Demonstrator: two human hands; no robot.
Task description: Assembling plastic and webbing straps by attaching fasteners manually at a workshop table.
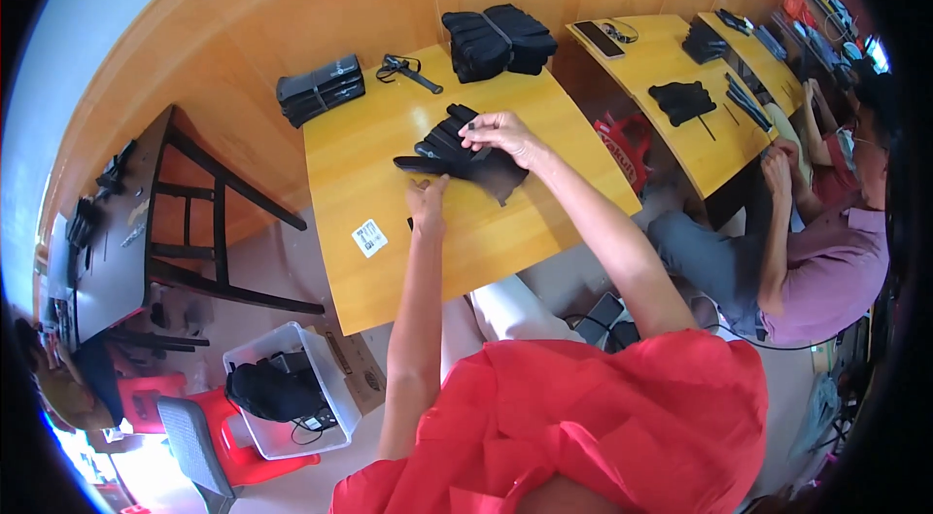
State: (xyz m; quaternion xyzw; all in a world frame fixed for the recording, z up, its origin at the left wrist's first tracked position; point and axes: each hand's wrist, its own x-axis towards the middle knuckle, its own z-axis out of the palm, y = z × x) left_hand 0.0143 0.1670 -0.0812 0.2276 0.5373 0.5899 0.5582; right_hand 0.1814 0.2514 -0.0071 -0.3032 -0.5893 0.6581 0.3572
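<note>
A black glove (442,147), its fingers fanned toward the far left, lies on the yellow table (364,286) in front of me. Over its middle, my right hand (501,135) is closed in a pinch on a small black piece. My left hand (426,201) is at the near edge of the glove with its fingers curled. A short dark end shows beside its palm, but I cannot make out the object. The cuff side of the glove, at the right, looks blurred. A white printed label sheet (369,238) lies left of my left hand.
Along the table's far side are a banded black stack (321,88), a black tool with a looped cord (413,75) and a strapped bundle of black gloves (498,43). A clear bin (342,417) of black items stands on the floor. People sit at the right-hand tables.
</note>
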